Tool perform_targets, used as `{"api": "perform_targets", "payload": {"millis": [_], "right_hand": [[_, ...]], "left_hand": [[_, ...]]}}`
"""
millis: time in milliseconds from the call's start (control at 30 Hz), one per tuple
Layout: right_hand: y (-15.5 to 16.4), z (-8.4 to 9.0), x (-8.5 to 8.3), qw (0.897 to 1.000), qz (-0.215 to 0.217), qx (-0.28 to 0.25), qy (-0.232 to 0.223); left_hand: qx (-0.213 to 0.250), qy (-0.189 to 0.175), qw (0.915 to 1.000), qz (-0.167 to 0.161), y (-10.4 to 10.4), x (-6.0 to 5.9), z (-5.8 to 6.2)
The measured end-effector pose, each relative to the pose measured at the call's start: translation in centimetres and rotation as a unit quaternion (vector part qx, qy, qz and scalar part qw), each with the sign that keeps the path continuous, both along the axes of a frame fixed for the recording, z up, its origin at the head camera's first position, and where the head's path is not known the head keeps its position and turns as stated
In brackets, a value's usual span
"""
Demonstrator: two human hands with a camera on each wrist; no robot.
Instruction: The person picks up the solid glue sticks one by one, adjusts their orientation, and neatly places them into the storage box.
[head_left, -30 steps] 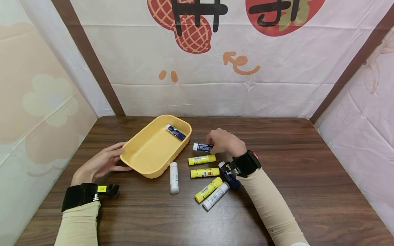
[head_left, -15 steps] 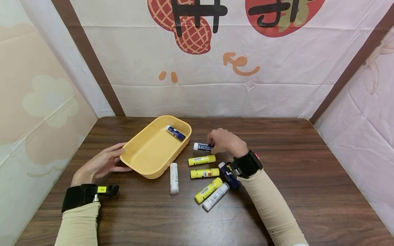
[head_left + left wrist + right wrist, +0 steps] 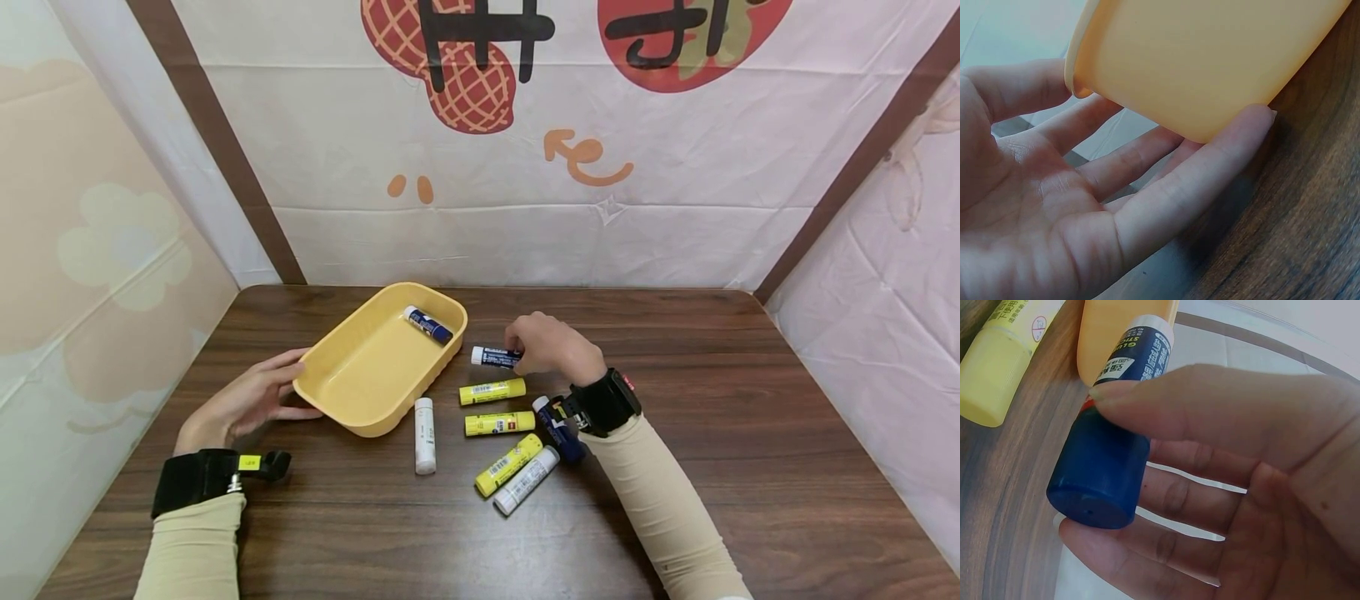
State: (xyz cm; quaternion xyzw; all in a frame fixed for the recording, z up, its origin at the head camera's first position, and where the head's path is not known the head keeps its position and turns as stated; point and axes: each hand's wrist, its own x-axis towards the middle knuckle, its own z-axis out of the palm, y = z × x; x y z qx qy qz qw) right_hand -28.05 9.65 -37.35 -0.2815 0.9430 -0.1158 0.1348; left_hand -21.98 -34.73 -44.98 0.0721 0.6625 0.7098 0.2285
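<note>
Step in hand (judged): pick-up of the navy glue stick [image 3: 1097,472]. R hand [image 3: 553,346] pinches it btwn thumb & fingers, white end toward the tray side; whether it's clear of the wood-grain table [image 3: 750,433] can't be told. L hand [image 3: 243,404] isn't clenched: fingers & thumb lie spread against the near end of the yellow tray [image 3: 363,375], which sits btwn both hands. A second navy stick [image 3: 428,325] lies in its far end, nearer R hand. Yellow glue sticks [image 3: 492,392] lie on the body side of R hand. Next move, if tray-bound, probably calls for: firm pinch, lift above rim height, short traverse twd L hand, tray steadied w/ L hand
</note>
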Motion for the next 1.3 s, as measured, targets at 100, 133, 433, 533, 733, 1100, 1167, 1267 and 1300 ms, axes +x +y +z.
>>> {"api": "perform_targets", "payload": {"millis": [100, 133, 433, 533, 733, 1100, 1167, 1267, 1300], "right_hand": [[-0.02, -0.02, 0.06, 1.0, 0.0, 0.001, -0.002], [-0.02, -0.04, 0.08, 1.0, -0.001, 0.001, -0.003], [0.06, -0.31, -0.06, 1.0, -0.002, 0.001, -0.005], [0.07, -0.3, -0.04, 1.0, -0.001, -0.001, -0.004], [0.12, -0.24, 0.12, 1.0, 0.001, 0.002, 0.0], [0.04, -0.19, 0.16, 1.0, 0.007, 0.002, 0.006], [0.03, -0.1, 0.19, 1.0, 0.006, 0.0, 0.005], [0.01, 0.01, 0.24, 1.0, 0.005, -0.002, 0.004], [0.0, 0.05, 0.26, 1.0, 0.005, -0.002, 0.004]], "left_hand": [[-0.009, 0.003, 1.0, -0.002, 0.09, -0.03, -0.04], [-0.011, 0.002, 0.9999, -0.001, 0.11, -0.02, -0.04], [-0.016, -0.003, 0.9999, 0.0, 0.2, 0.06, -0.13], [-0.017, -0.001, 0.9999, 0.001, 0.19, 0.03, -0.17], [-0.02, 0.006, 0.9998, -0.005, 0.13, 0.07, -0.15], [-0.011, -0.004, 0.9999, 0.007, 0.17, 0.05, 0.03], [-0.01, -0.007, 0.9999, 0.011, 0.16, 0.05, 0.09], [-0.011, -0.008, 0.9998, 0.014, 0.19, 0.02, 0.12], [-0.013, -0.008, 0.9998, 0.014, 0.22, -0.01, 0.11]]}}
